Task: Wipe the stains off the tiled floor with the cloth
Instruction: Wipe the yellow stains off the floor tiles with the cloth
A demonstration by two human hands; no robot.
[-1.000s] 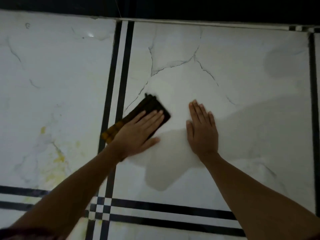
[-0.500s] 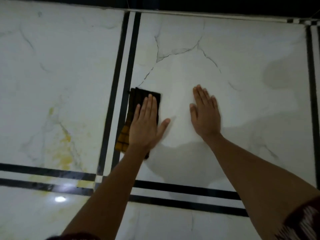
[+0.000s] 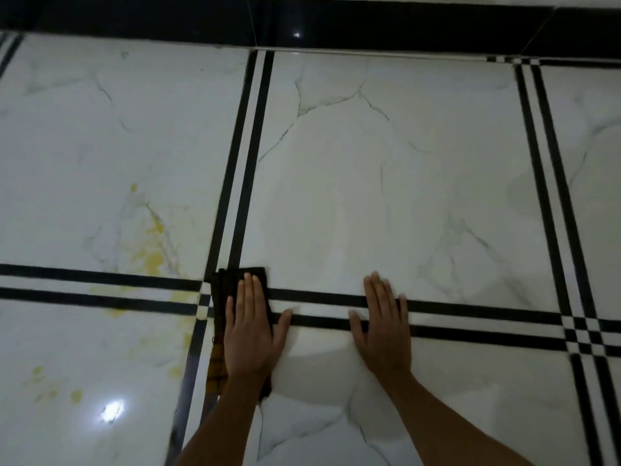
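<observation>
My left hand (image 3: 250,326) lies flat, fingers together, pressing a dark cloth (image 3: 223,290) with an orange checked end onto the white marble-look tiled floor (image 3: 353,183). The cloth sits over the crossing of the black double stripes. My right hand (image 3: 383,326) rests flat and empty on the floor to the right, across the horizontal stripes. Yellow stains (image 3: 151,243) spread over the tile to the left of the cloth, with more yellow spots (image 3: 75,395) on the lower left tile.
A black skirting band (image 3: 336,28) runs along the far edge of the floor. Black double stripes (image 3: 551,196) divide the tiles at the right too. A light glare (image 3: 111,410) shows on the lower left tile.
Both hands have slid back toward me, from the middle of the tile to the horizontal stripes. The cloth came along under my left hand. The view has tilted up.
</observation>
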